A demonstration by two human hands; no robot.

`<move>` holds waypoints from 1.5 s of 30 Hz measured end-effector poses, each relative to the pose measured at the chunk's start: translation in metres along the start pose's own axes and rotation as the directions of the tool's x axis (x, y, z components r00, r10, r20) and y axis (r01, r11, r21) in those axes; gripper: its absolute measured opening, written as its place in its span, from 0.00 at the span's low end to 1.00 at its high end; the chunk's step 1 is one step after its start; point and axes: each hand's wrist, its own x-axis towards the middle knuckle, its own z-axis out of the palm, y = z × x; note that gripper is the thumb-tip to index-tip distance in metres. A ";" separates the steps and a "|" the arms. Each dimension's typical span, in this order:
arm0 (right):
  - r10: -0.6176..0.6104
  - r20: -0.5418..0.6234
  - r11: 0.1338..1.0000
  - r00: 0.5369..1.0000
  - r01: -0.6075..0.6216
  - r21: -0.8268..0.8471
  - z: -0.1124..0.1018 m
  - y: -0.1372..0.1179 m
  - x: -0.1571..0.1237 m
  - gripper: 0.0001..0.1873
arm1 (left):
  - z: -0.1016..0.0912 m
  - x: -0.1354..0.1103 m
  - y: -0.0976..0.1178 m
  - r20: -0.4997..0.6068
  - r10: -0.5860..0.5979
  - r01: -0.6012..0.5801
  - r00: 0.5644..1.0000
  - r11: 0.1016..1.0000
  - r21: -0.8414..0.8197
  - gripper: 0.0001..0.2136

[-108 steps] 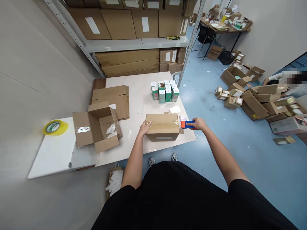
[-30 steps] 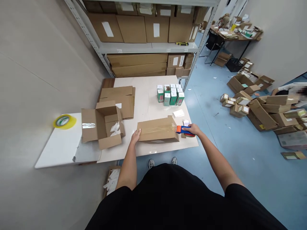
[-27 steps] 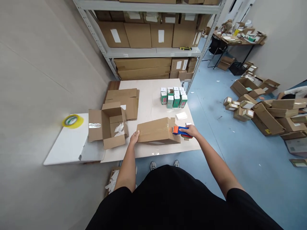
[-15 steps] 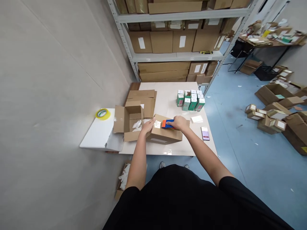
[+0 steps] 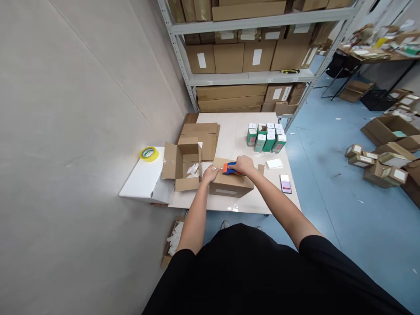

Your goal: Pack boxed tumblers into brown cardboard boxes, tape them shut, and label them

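A closed cardboard box (image 5: 234,186) lies near the front of the white table. On its top, my right hand (image 5: 245,164) is wrapped round a blue and orange tape dispenser (image 5: 229,168). My left hand (image 5: 210,174) is at the box's left end, its fingers closed at a shiny strip of clear packing tape (image 5: 215,169) by the dispenser's head; the fingertips are partly hidden. Just left of that hand stands an open cardboard box (image 5: 182,168) with white paper-like filling inside.
Flattened cardboard (image 5: 201,133) lies behind the open box. Green and white small boxes (image 5: 266,139), a white card stack (image 5: 274,163) and a phone (image 5: 285,183) are on the right. A yellow tape roll (image 5: 149,153) rests on a white block (image 5: 141,179). Shelving (image 5: 249,78) stands behind.
My left hand has shifted inward over the box's left end and covers more of the shiny tape. My right hand keeps the dispenser on the box top. The whole view has shifted slightly.
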 end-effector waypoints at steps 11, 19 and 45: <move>0.287 0.047 0.957 0.957 -0.285 -0.050 -0.018 0.204 -0.033 0.34 | 0.086 0.002 0.018 0.052 -0.063 0.063 0.997 0.998 0.012 0.24; 0.375 0.029 0.927 0.927 -0.374 -0.030 -0.006 0.274 -0.059 0.32 | 0.081 -0.002 0.017 0.019 -0.046 0.046 0.999 0.999 -0.010 0.22; 0.499 0.139 0.723 0.855 -0.499 0.478 0.276 0.284 -0.058 0.19 | 0.079 -0.007 0.022 -0.054 -0.109 0.107 0.993 0.994 -0.035 0.19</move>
